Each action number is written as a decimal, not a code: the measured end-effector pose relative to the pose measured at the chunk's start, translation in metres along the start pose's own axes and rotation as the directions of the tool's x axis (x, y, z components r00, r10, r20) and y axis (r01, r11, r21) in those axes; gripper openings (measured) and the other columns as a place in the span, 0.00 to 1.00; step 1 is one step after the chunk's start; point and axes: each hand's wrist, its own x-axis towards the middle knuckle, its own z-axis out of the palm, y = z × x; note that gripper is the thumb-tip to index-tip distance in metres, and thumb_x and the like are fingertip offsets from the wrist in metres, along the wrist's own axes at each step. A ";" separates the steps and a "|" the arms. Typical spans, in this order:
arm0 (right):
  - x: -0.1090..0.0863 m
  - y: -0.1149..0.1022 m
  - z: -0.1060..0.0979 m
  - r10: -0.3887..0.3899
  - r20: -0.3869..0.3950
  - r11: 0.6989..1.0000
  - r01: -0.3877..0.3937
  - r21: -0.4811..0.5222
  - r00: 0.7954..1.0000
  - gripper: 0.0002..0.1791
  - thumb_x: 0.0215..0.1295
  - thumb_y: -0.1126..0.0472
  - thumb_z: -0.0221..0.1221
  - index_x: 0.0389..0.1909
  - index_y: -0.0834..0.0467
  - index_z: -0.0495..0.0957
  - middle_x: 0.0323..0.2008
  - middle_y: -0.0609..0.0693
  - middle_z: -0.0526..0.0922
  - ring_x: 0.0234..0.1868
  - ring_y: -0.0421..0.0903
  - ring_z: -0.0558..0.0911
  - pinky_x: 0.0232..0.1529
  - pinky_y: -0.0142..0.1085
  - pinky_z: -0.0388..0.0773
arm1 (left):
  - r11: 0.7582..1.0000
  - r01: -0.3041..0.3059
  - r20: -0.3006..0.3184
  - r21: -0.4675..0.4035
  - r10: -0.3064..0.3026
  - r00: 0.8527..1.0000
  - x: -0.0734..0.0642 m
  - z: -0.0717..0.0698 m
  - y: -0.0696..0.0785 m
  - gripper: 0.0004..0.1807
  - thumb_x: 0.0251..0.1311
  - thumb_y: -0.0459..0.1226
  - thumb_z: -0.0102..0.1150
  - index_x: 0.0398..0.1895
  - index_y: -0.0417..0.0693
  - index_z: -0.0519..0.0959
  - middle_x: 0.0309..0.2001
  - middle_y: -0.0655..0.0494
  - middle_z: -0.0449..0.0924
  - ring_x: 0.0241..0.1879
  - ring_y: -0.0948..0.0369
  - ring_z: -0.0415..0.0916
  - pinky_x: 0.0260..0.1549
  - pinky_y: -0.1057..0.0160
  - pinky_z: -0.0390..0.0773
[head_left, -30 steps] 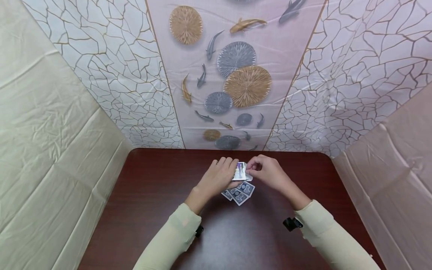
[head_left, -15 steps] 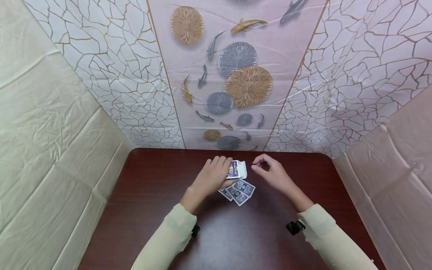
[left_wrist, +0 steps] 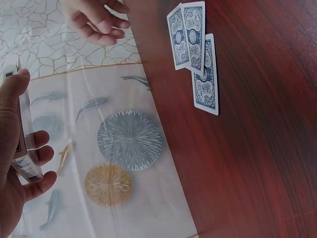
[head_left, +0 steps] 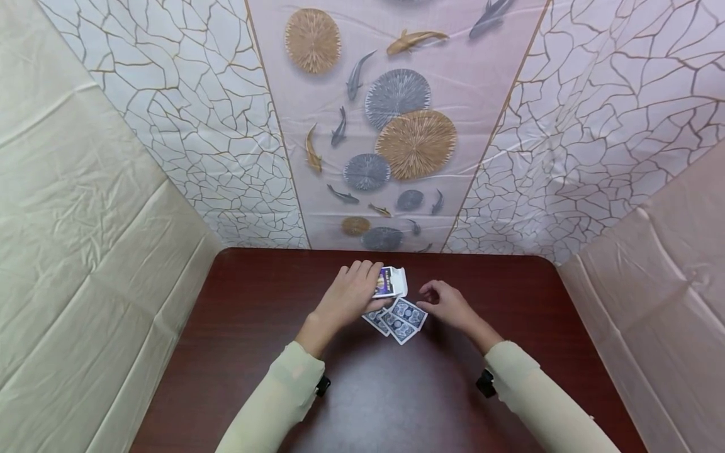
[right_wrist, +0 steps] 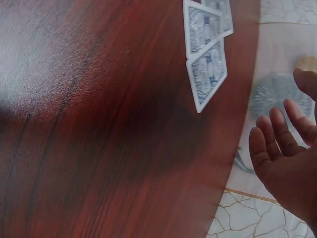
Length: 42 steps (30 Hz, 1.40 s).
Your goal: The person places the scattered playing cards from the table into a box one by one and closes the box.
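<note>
My left hand [head_left: 348, 292] grips a playing card box [head_left: 386, 282] with a purple printed face; its white flap end [head_left: 400, 281] points right. In the left wrist view the thumb and fingers wrap round the box [left_wrist: 27, 166]. Below it, three playing cards [head_left: 410, 313] lie face down and overlapping on the table, their patterned backs dark blue and white. My right hand [head_left: 449, 303] hovers just right of the cards, its fingers loosely bent around nothing. The right wrist view shows its fingers apart from the cards [right_wrist: 208, 72].
A dark red-brown wooden table [head_left: 255, 377] spreads under both arms. Its far edge meets a hanging cloth backdrop [head_left: 374, 207] printed with fish and round leaves. Pale cloth walls [head_left: 113, 283] stand at both sides.
The right hand has left the flap end of the box and moved down toward the cards. The left hand has shifted a little left with the box, uncovering more of the cards.
</note>
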 end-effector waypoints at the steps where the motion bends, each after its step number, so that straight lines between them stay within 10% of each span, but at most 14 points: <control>1: 0.002 0.001 0.002 0.004 0.008 1.000 -0.003 -0.010 1.000 0.18 0.63 0.59 0.70 0.49 0.63 0.81 0.43 0.58 0.83 0.45 0.53 0.82 0.48 0.46 0.79 | 1.000 0.000 -0.003 -0.007 0.000 1.000 0.000 0.000 0.000 0.42 0.59 0.62 0.67 0.63 0.40 0.73 0.49 0.46 0.80 0.46 0.50 0.77 0.38 0.52 0.77; 20: 0.012 -0.007 0.037 0.223 0.097 0.910 -0.172 -0.378 0.970 0.30 0.55 0.47 0.76 0.50 0.62 0.79 0.44 0.57 0.76 0.41 0.51 0.75 0.44 0.47 0.79 | 1.000 -0.009 0.013 0.022 0.008 1.000 -0.004 0.002 -0.005 0.41 0.62 0.65 0.62 0.62 0.40 0.73 0.49 0.46 0.81 0.46 0.51 0.78 0.38 0.52 0.79; 42: 0.012 0.006 0.052 0.270 0.058 0.906 -0.234 -0.352 0.961 0.36 0.50 0.52 0.80 0.49 0.64 0.69 0.46 0.62 0.74 0.45 0.59 0.76 0.49 0.53 0.77 | 1.000 -0.007 0.009 0.010 0.007 1.000 -0.004 0.004 -0.003 0.41 0.62 0.65 0.62 0.61 0.41 0.72 0.47 0.48 0.80 0.45 0.52 0.77 0.37 0.53 0.78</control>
